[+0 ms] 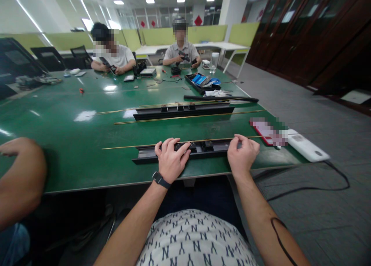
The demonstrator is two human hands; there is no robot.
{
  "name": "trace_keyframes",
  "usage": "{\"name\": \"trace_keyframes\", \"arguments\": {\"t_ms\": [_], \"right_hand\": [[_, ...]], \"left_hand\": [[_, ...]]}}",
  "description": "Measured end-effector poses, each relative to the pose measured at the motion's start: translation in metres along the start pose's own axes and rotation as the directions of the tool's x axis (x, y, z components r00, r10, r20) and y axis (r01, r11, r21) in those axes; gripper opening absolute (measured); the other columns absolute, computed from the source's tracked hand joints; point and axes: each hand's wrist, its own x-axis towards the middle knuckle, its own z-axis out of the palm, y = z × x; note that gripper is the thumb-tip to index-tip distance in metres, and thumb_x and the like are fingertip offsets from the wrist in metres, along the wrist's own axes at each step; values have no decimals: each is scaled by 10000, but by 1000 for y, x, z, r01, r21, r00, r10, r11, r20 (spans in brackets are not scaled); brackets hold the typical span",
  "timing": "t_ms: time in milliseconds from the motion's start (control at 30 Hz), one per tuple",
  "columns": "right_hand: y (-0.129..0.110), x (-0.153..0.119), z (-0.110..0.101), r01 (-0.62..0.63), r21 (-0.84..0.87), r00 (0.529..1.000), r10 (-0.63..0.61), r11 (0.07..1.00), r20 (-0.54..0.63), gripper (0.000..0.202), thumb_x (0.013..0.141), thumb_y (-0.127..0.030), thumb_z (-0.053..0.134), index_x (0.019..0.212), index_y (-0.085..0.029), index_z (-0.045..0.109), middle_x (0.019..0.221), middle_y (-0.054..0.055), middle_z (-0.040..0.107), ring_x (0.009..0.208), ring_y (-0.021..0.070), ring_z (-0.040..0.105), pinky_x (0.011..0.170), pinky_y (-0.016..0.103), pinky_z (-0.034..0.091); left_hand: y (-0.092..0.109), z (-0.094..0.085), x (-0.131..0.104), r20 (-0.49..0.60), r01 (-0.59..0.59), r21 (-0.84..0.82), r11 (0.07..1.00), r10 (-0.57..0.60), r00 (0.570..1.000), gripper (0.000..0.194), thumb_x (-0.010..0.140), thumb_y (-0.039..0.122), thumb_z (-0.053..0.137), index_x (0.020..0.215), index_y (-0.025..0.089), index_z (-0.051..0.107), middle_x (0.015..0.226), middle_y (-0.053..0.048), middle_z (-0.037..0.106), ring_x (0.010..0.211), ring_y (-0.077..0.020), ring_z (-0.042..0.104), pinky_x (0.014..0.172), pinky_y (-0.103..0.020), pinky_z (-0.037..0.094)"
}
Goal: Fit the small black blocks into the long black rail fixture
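Note:
A black channel-shaped rail (pixel 145 155) lies along the near edge of the green table, with black blocks (pixel 207 144) seated in it. My left hand (pixel 170 160) reaches over the rail from above, its curled fingers and thumb around one block and the rail's left half. A long thin brass-coloured rod (pixel 124 147) runs lengthwise along the rail and sticks out past both ends. At the rail's right end my right hand (pixel 242 153) is closed, thumb and index finger pinched on the rod. The fingertips partly hide the rod there.
Beyond lies a second black rail (pixel 199 112) with blocks and rods, and another loose rod (pixel 188 117). A red-edged phone (pixel 262 131) and white power bank (pixel 307 145) with a cable are at right. A black tray (pixel 199 84) stands farther back. Co-workers sit opposite; an arm (pixel 23 177) rests left.

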Motion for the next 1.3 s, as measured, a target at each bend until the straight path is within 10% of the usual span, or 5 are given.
{"name": "trace_keyframes", "arguments": {"t_ms": [1300], "right_hand": [[-6,-2,-4,71,27,992,-73,997,102,354,991,-400,495,1048,-210,788,944,97,758,1030,265,580,986,412,378]], "left_hand": [[1,1,0,0,6,0,1000,-6,1000,254,1000,423,635,1222,407,759,1343,-77,689,1320,-306,547,1151,-576,242]]}}
